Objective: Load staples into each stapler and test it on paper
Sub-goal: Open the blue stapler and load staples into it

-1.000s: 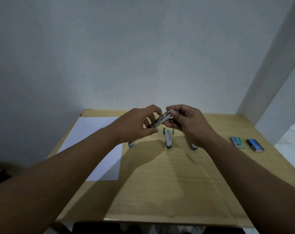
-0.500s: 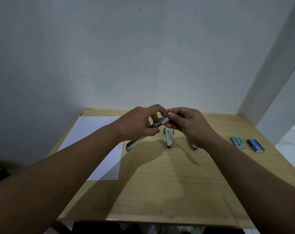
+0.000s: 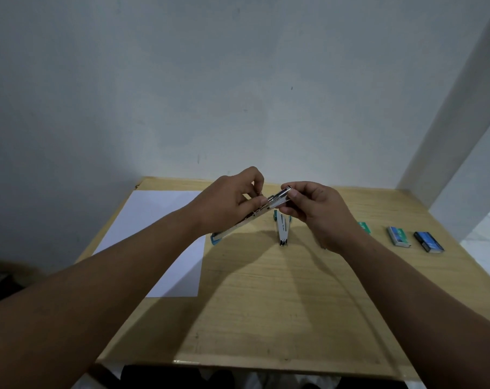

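Here, a white sheet of paper (image 3: 156,237) lies flat on the pale wood-grain counter (image 3: 266,304), left of the arms. A small white and teal stapler (image 3: 283,230) rests behind the hands, and three little staple boxes, green (image 3: 364,227), grey-blue (image 3: 398,236) and dark blue (image 3: 428,242), sit in a row at the right. Held above the counter, the long silver metal stapler with a teal tip (image 3: 246,217) slants from lower left to upper right. The left hand (image 3: 232,203) pinches its middle; the right hand (image 3: 314,209) pinches its raised end.
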